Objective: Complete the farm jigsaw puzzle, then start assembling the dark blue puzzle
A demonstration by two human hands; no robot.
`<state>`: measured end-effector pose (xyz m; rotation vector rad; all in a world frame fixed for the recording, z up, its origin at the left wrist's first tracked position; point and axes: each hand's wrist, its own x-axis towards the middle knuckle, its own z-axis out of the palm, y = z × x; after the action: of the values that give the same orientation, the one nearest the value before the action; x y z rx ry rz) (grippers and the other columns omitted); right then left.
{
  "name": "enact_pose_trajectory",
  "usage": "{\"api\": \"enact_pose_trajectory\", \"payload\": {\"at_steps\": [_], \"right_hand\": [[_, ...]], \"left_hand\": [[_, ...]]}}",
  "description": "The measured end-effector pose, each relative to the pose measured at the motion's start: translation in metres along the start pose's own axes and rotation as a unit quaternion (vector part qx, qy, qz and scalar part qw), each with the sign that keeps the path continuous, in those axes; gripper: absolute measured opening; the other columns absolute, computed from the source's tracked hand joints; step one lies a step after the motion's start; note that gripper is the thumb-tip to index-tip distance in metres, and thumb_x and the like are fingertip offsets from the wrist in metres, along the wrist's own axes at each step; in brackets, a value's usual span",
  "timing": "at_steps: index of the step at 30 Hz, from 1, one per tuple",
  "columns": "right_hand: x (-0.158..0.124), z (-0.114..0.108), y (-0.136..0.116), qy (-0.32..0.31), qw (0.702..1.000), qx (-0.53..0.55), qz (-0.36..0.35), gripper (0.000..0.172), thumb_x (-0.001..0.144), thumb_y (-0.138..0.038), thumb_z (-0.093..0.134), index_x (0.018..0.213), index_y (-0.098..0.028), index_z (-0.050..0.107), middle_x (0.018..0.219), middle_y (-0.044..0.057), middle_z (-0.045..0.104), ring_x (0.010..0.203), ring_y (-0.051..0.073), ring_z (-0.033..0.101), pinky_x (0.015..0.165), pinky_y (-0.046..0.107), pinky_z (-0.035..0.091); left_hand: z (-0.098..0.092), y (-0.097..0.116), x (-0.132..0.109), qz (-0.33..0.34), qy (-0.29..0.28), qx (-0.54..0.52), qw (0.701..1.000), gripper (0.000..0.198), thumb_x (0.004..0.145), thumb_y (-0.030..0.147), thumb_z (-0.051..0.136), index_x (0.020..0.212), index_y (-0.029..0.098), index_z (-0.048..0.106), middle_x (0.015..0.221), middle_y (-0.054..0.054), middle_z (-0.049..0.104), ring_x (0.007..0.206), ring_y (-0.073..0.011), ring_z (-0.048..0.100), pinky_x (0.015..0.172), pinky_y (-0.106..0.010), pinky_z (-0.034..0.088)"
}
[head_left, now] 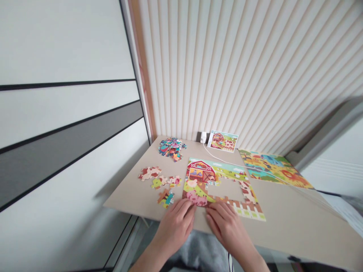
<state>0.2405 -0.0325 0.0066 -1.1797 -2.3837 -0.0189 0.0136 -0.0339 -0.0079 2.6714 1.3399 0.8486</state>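
Note:
A partly assembled farm jigsaw puzzle (200, 179) lies flat on the table, with a red barn, a pink pig and a white fence along its lower side. An irregular gap in its middle shows the bare tabletop. My left hand (179, 217) is closed at the near edge, its fingertips against the puzzle by the pig. Just to the right, my right hand (224, 219) is closed on the same edge, left of the fence. Both hands hide part of that border, and whether a loose piece is under the fingers does not show.
Left of the puzzle lie brown-and-white cow pieces (149, 173), joined animal pieces (166, 182) and tree-coloured pieces (165, 198). Behind them is a heap of pieces (171, 147). A reference picture (223, 141), a white charger (203, 137) with its cable, and a safari puzzle (273, 168) are farther back.

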Motion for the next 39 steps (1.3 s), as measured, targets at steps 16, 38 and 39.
{"api": "enact_pose_trajectory", "payload": {"at_steps": [16,38,39], "right_hand": [[-0.113,-0.007,0.072,0.195,0.919,-0.174,0.294,0.04,0.097,-0.045,0.046,0.113,-0.019,0.072,0.115,0.014,0.072,0.103,0.035,0.064,0.09,0.047,0.044],[-0.11,0.003,0.069,0.231,0.896,-0.209,0.316,0.038,0.096,-0.038,0.044,0.112,-0.02,0.073,0.115,0.008,0.074,0.098,0.027,0.065,0.084,0.038,0.041],[-0.11,0.003,0.069,0.232,0.897,-0.206,0.315,0.037,0.096,-0.037,0.044,0.112,-0.02,0.073,0.114,0.008,0.074,0.098,0.027,0.065,0.084,0.038,0.041]], "left_hand": [[-0.033,-0.086,-0.061,-0.158,0.11,0.11,0.975,0.04,0.096,0.026,0.056,0.136,0.024,0.055,0.131,-0.012,0.063,0.125,-0.0304,0.058,0.107,-0.051,0.047],[-0.026,-0.144,-0.035,-0.175,0.17,0.038,0.969,0.038,0.095,0.039,0.063,0.13,0.026,0.06,0.124,-0.009,0.068,0.114,-0.0287,0.064,0.102,-0.048,0.051],[-0.027,-0.142,-0.035,-0.168,0.181,0.041,0.968,0.038,0.094,0.039,0.064,0.129,0.026,0.061,0.124,-0.009,0.068,0.114,-0.029,0.064,0.102,-0.048,0.051]]}}
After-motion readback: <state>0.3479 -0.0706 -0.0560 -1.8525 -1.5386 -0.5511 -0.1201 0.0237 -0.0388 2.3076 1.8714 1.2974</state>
